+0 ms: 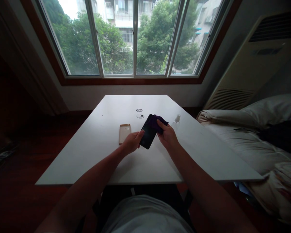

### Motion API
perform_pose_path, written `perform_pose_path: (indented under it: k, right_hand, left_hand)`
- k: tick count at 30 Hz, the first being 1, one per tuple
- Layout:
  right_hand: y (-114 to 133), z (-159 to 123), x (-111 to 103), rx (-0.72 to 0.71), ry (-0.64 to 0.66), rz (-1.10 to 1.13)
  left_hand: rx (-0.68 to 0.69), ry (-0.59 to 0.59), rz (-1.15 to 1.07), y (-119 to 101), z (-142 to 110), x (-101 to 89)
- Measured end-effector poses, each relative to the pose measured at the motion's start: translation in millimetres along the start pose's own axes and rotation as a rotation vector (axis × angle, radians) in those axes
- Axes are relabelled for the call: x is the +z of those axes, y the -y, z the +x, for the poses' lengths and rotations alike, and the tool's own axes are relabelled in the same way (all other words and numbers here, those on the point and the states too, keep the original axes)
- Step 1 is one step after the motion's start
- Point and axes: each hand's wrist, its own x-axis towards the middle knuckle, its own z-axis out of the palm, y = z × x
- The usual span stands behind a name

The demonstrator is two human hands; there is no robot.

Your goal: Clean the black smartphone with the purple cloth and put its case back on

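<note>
My left hand (132,141) grips a black smartphone (148,136) by its left edge, thumb over the dark screen. The phone is held tilted above the white table (87,155). In my right hand (168,135) is a bunched dark purple cloth (157,122), pinched under the thumb and pressed against the upper part of the phone. The cloth hides the phone's upper right corner. Just left of my left hand, a tan phone case (124,133) lies on the table. Beyond my right hand stands a clear spray bottle (177,120).
Two small round printed marks or stickers (140,116) show on the tabletop past the phone. A bed or couch with pale bedding (242,129) lies along the right side, below a floor-standing air conditioner (254,58). A window (133,38) faces me behind the table.
</note>
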Motion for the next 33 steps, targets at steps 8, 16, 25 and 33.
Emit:
perform_pose_path:
  k: [8, 16, 25, 33]
  right_hand:
    - [-7, -6, -1, 0.112, -0.059, -0.250]
    - [-16, -10, -3, 0.165, 0.036, -0.462]
    - [-22, -27, 3, 0.290, 0.327, -0.731]
    - [-12, -40, 10, 0.459, 0.633, -0.688]
  left_hand:
    - [-0.047, -0.033, -0.064, 5, 2, -0.9]
    - [-0.096, -0.089, -0.128, 13, 9, 1.3]
    - [-0.137, -0.207, -0.183, 19, 16, 0.0]
    - [-0.099, -0.309, -0.231, 20, 18, -3.5]
